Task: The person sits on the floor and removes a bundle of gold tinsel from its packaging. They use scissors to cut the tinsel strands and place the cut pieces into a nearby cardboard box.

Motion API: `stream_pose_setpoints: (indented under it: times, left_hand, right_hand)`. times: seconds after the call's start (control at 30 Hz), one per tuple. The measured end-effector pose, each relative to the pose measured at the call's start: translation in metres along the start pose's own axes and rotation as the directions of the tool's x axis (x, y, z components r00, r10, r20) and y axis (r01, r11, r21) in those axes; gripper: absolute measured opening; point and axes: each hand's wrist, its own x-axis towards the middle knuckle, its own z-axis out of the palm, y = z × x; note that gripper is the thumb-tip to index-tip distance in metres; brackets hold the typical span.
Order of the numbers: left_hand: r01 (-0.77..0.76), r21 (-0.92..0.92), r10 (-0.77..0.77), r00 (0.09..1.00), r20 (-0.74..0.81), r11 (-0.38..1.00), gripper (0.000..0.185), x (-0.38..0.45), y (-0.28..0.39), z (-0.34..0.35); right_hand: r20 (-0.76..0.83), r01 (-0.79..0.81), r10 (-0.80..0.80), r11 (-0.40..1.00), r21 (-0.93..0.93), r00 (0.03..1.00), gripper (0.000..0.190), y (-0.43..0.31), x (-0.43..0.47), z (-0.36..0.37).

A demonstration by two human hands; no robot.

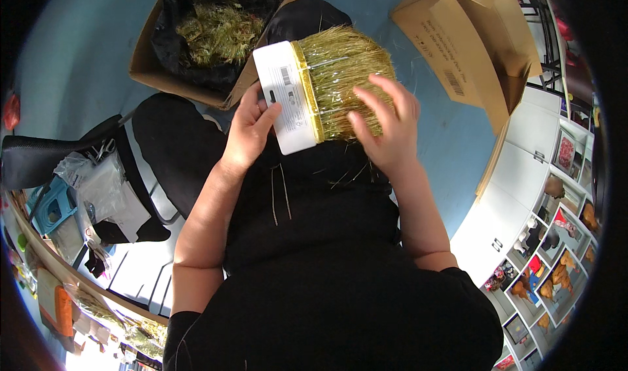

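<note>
My left hand (252, 125) grips the lower left edge of a white header card (287, 98), thumb on its face near the hang slot. The card bears writing and a barcode. From its right side extends a thick bundle of gold tinsel fringe (343, 86) with a shiny gold band along the card and clear ties across the strands. Over the fringe's lower right, my right hand (390, 120) has its fingers spread and bent, close to or touching the strands; which of these is unclear. Loose strands lie on the black clothing below.
An open cardboard box (186, 93) with a black liner holds tangled gold tinsel (221, 32) at the upper left. Another cardboard box (441, 42) stands upper right on the blue floor (441, 174). A chair with plastic bags (100, 179) is at left; white shelving (510, 174) is at right.
</note>
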Motion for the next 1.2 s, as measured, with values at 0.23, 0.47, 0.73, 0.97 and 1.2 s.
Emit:
stream_pose_setpoints:
  times: [0.23, 0.47, 0.73, 0.97, 1.2]
  left_hand:
    - [-0.044, -0.080, 0.056, 0.986, 0.155, 0.996, 0.065, -0.001, 0.060, 0.040]
    - [-0.453, 0.250, 0.489, 0.866, -0.104, 0.856, 0.081, 0.029, 0.101, 0.048]
    - [-0.172, -0.276, 0.262, 0.905, 0.335, 0.946, 0.076, 0.014, 0.102, 0.042]
    - [0.046, -0.213, -0.028, 0.996, 0.087, 0.976, 0.046, 0.013, 0.033, 0.022]
    - [-0.170, 0.252, 0.186, 0.982, -0.041, 0.953, 0.059, 0.031, 0.014, 0.012]
  right_hand:
    - [0.033, 0.244, -0.242, 0.955, -0.170, 0.970, 0.035, -0.035, 0.011, -0.013]
    - [-0.390, -0.139, 0.241, 0.952, 0.271, 0.889, 0.012, -0.020, 0.051, -0.075]
    - [0.099, -0.357, 0.672, 0.257, 0.898, 0.734, 0.022, -0.011, 0.067, -0.097]
    - [0.418, -0.672, 0.696, 0.126, 0.730, 0.584, 0.031, 0.040, 0.035, 0.001]
    - [-0.179, -0.175, 0.267, 0.896, 0.409, 0.947, 0.029, 0.064, 0.022, 0.024]
